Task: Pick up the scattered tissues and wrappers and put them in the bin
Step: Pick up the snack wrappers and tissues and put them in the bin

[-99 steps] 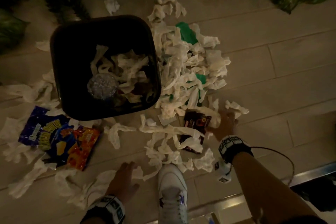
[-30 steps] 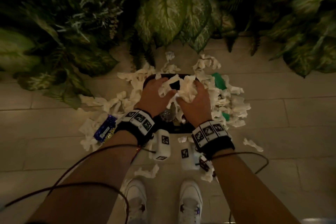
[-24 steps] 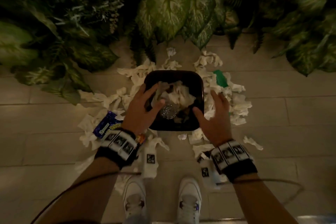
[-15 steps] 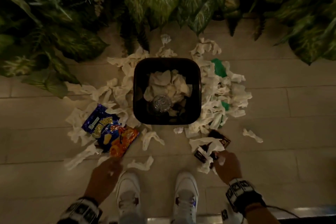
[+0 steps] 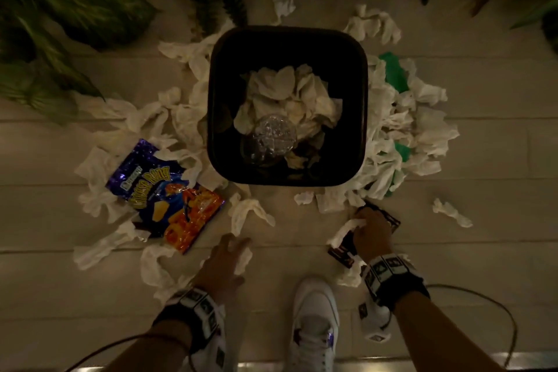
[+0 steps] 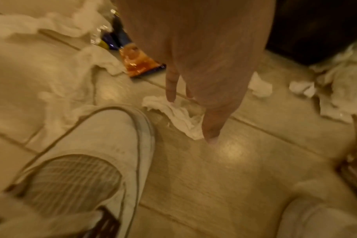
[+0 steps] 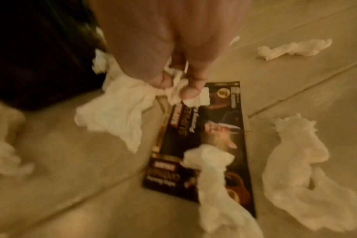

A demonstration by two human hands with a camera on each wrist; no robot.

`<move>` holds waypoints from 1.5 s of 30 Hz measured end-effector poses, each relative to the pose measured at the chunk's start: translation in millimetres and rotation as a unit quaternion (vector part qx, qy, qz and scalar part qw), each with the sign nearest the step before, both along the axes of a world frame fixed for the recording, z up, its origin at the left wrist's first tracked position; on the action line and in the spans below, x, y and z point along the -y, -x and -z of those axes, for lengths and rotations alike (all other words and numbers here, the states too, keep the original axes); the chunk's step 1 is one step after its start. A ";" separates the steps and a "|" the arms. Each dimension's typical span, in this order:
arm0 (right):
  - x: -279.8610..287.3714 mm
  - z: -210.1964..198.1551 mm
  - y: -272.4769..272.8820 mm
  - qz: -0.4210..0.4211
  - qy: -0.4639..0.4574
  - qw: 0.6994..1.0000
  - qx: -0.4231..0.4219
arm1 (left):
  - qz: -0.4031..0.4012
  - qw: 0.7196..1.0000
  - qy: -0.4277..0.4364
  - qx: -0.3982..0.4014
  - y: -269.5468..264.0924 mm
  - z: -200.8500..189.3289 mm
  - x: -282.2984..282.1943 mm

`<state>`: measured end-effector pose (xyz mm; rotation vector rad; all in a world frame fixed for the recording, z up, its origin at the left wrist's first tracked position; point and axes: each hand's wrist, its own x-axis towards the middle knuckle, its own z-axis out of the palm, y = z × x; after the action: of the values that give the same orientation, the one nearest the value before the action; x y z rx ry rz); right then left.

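The black bin (image 5: 213, 118) stands on the floor, part filled with white tissues and a crumpled clear cup. Tissues (image 5: 401, 130) lie scattered all around it. My left hand (image 5: 238, 248) reaches down in front of my shoe, and its straight fingers (image 6: 171, 90) touch a small white tissue (image 6: 179, 112) on the floor. My right hand (image 5: 362, 220) pinches a crumpled tissue (image 7: 116, 112) between thumb and fingers (image 7: 190, 92), just above a dark brown coffee wrapper (image 7: 212, 133) lying flat right of the bin. Another tissue (image 7: 212, 169) lies across that wrapper.
A blue and orange chip bag (image 5: 169, 199) lies left of the bin and a green wrapper (image 5: 392, 72) to its right. Leafy plants (image 5: 75, 9) line the far side. My white shoes (image 5: 315, 320) stand between my arms, wrist cables trailing behind.
Both hands dropped tissues into the bin, then came down to the floor. Since half a second ago the left hand moved right onto a tissue and the right hand took hold of one.
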<state>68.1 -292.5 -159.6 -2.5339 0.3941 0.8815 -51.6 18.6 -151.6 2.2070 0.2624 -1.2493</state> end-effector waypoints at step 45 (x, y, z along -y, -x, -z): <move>-269.8 -12.5 -5.2 -0.452 -0.067 0.889 0.008 | -0.266 0.925 -0.224 0.155 69.5 -2.6 -137.3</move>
<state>73.2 -22.8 -147.1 -2.5431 -0.9096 1.1223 -121.1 155.9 -149.1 2.4212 1.0227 -0.5682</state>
